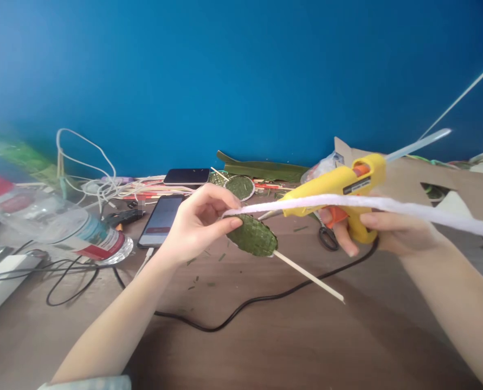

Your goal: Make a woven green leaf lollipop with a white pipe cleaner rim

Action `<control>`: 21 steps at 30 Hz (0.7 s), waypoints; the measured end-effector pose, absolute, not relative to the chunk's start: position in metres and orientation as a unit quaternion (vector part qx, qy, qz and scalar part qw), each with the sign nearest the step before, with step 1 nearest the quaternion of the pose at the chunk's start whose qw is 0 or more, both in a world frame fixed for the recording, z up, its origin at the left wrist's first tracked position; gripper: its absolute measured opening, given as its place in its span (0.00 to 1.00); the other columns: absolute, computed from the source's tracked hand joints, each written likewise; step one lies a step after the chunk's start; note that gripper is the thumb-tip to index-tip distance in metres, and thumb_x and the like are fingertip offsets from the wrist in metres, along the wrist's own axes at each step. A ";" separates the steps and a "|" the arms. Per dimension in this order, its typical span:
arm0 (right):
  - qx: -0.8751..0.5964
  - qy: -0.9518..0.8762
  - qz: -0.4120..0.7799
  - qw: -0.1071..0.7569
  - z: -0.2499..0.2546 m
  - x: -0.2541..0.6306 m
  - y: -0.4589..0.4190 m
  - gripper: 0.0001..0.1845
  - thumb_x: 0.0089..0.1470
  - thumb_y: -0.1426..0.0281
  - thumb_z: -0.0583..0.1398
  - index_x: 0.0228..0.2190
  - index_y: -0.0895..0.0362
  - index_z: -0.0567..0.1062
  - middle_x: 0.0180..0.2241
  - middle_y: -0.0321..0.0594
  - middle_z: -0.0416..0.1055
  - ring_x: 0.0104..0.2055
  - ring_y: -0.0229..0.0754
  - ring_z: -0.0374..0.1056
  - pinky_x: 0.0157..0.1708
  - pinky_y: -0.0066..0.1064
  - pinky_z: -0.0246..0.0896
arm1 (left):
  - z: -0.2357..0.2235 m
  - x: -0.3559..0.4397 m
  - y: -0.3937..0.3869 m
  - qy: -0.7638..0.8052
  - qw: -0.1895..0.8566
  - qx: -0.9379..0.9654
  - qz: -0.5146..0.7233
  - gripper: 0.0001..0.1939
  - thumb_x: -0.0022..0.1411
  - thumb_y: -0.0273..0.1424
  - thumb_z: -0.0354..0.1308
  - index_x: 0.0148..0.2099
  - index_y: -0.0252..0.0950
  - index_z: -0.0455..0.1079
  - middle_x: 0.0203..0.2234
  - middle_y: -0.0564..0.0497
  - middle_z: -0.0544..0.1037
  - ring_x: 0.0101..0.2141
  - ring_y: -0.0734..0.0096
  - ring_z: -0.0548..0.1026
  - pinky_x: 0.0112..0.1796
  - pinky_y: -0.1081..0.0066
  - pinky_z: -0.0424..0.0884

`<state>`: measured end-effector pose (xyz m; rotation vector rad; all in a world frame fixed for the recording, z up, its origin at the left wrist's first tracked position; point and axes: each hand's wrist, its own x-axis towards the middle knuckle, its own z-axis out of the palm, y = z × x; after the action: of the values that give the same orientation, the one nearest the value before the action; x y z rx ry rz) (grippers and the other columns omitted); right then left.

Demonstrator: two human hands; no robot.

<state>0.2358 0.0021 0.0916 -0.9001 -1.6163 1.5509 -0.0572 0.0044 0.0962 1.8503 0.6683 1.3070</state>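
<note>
Between thumb and fingers, my left hand pinches the edge of a small green woven leaf fan with a pale stick handle pointing down to the right. A fuzzy white pipe cleaner is pinched against the fan's rim there and stretches far right, in front of the glue gun. My right hand is wrapped around the handle of a yellow glue gun, a finger near its orange trigger. The gun's nozzle points left, close to the fan's upper edge. A clear glue stick sticks out of its back.
A second round fan and long green leaves lie at the back by the blue wall. Two phones, one a dark phone, lie left. A plastic bottle, black cable, scissors and cardboard surround the hands.
</note>
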 end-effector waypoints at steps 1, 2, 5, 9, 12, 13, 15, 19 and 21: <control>-0.342 -0.634 0.598 0.351 0.091 0.237 0.001 0.22 0.39 0.50 0.62 0.32 0.52 0.74 0.32 0.40 0.75 0.15 0.35 0.66 0.20 0.33 0.59 | 0.096 -0.057 0.004 0.263 0.380 0.725 0.511 0.08 0.51 0.27 0.64 0.33 0.39 0.67 0.29 0.54 0.73 0.30 0.73 0.72 0.31 0.69 0.69; -0.336 -0.644 0.593 0.349 0.090 0.237 0.001 0.21 0.41 0.51 0.62 0.32 0.52 0.75 0.32 0.40 0.75 0.15 0.36 0.66 0.20 0.33 0.60 | 0.096 -0.057 0.004 0.267 0.379 0.724 0.510 0.08 0.51 0.28 0.64 0.33 0.39 0.67 0.29 0.54 0.73 0.30 0.72 0.72 0.31 0.69 0.69; -0.337 -0.671 0.564 0.343 0.089 0.235 0.000 0.20 0.43 0.49 0.60 0.28 0.52 0.74 0.19 0.35 0.71 0.13 0.35 0.63 0.18 0.32 0.59 | 0.096 -0.055 0.002 0.279 0.374 0.724 0.508 0.08 0.51 0.29 0.65 0.33 0.39 0.67 0.29 0.53 0.73 0.31 0.72 0.72 0.31 0.68 0.69; -0.346 -0.676 0.538 0.365 0.088 0.231 0.000 0.20 0.44 0.47 0.59 0.28 0.51 0.71 0.08 0.25 0.56 0.07 0.32 0.51 0.13 0.29 0.51 | 0.097 -0.053 0.001 0.268 0.372 0.732 0.503 0.08 0.52 0.26 0.64 0.33 0.38 0.68 0.29 0.53 0.73 0.31 0.72 0.73 0.31 0.70 0.70; -0.314 -0.686 0.556 0.350 0.088 0.231 0.001 0.19 0.48 0.50 0.57 0.28 0.52 0.71 0.08 0.25 0.55 0.06 0.31 0.49 0.13 0.30 0.48 | 0.095 -0.052 0.002 0.239 0.372 0.741 0.505 0.08 0.52 0.23 0.63 0.34 0.38 0.69 0.29 0.53 0.73 0.30 0.75 0.72 0.31 0.74 0.70; -0.299 -0.689 0.566 0.341 0.087 0.231 0.001 0.18 0.50 0.51 0.57 0.29 0.53 0.71 0.09 0.25 0.56 0.07 0.31 0.49 0.14 0.30 0.49 | 0.095 -0.052 0.003 0.230 0.371 0.744 0.506 0.08 0.52 0.22 0.63 0.34 0.37 0.69 0.29 0.53 0.73 0.30 0.75 0.72 0.30 0.75 0.69; -0.274 -0.686 0.585 0.334 0.086 0.230 0.000 0.17 0.51 0.53 0.57 0.30 0.55 0.71 0.12 0.27 0.59 0.08 0.30 0.51 0.16 0.30 0.50 | 0.093 -0.052 0.004 0.222 0.368 0.748 0.505 0.08 0.52 0.22 0.63 0.35 0.37 0.69 0.29 0.53 0.73 0.30 0.76 0.72 0.30 0.76 0.69; -0.251 -0.673 0.609 0.337 0.086 0.229 -0.001 0.16 0.53 0.56 0.57 0.31 0.57 0.71 0.14 0.29 0.62 0.09 0.29 0.52 0.16 0.29 0.46 | 0.092 -0.051 0.003 0.223 0.373 0.750 0.499 0.07 0.52 0.22 0.63 0.34 0.36 0.69 0.29 0.52 0.73 0.30 0.75 0.72 0.30 0.77 0.69; -0.251 -0.657 0.621 0.345 0.085 0.228 -0.002 0.15 0.53 0.57 0.57 0.31 0.57 0.72 0.12 0.29 0.61 0.09 0.30 0.52 0.15 0.29 0.43 | 0.092 -0.051 0.003 0.216 0.378 0.750 0.497 0.08 0.52 0.21 0.62 0.34 0.36 0.69 0.29 0.52 0.73 0.30 0.75 0.72 0.30 0.77 0.70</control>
<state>0.2283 -0.0017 0.0851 -0.6517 -1.7065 1.6128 -0.0507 0.0025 0.0916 1.9176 0.5516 1.2713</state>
